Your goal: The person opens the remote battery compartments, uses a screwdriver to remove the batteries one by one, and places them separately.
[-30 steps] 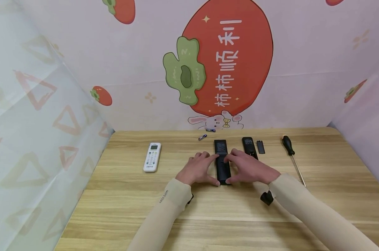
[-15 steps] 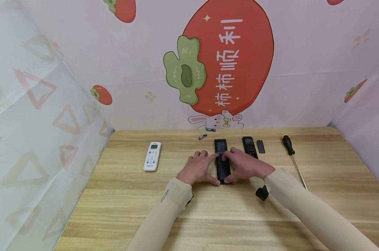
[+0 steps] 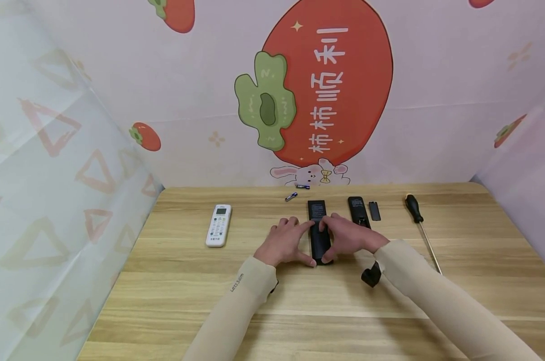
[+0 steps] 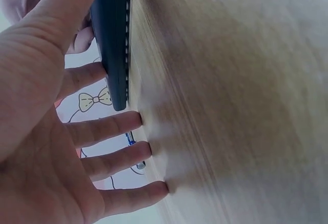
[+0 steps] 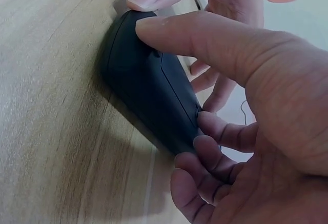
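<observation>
Holding the black remote (image 3: 320,235) flat on the table (image 3: 299,311), my left hand (image 3: 285,244) and right hand (image 3: 350,238) pinch its sides so it stays put.

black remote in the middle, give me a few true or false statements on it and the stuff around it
1. Both hands touch the black remote. True: the left hand and the right hand flank it, with thumbs at its near end.
2. The black remote is lifted off the table. False: it lies flat on the wood.
3. A white remote lies to the left, untouched. True.
4. The screwdriver is in the right hand. False: it lies alone on the table, far right.
5. A second black remote lies right of the held one, with a small black cover beside it. True.
6. Two batteries sit inside the white remote. False: they lie loose near the wall.
</observation>
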{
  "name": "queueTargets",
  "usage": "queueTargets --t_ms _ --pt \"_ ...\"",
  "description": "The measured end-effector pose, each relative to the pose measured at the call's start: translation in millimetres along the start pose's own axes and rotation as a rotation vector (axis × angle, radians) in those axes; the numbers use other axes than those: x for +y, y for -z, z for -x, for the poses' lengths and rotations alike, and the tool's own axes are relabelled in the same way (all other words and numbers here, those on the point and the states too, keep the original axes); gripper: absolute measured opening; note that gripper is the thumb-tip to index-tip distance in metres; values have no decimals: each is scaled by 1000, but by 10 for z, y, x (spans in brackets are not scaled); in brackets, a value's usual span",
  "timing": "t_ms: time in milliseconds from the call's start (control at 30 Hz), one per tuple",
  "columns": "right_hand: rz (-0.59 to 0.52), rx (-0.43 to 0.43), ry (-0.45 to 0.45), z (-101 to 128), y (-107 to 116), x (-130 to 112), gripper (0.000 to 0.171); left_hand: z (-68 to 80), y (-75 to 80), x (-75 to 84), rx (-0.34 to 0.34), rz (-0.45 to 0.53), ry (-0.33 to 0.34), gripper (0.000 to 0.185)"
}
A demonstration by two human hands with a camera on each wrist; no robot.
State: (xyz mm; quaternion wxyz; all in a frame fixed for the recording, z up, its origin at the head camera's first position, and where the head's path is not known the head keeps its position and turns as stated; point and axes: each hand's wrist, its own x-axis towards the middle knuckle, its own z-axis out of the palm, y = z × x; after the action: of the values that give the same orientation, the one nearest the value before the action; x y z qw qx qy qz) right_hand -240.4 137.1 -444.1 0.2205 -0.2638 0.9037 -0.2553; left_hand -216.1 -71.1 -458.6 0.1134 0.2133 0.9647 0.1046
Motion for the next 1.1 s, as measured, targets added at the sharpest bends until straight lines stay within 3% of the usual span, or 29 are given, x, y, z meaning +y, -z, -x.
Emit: queueTargets --t_ms 200,333,567,667,1100 --pt "-22 18 3 12 -9 -6 69 0 0 2 0 1 2 103" --pt "-8 81 33 56 -25 -38 67 -4 0 3 0 -8 6 104" --pt "-64 204 145 210 -17 -93 31 -5 0 5 7 -21 2 105" --pt "-84 226 184 248 -22 -80 23 -2 5 7 7 -18 4 104" --pt "-106 267 245 263 -62 -38 19 -7 6 9 1 -27 2 104"
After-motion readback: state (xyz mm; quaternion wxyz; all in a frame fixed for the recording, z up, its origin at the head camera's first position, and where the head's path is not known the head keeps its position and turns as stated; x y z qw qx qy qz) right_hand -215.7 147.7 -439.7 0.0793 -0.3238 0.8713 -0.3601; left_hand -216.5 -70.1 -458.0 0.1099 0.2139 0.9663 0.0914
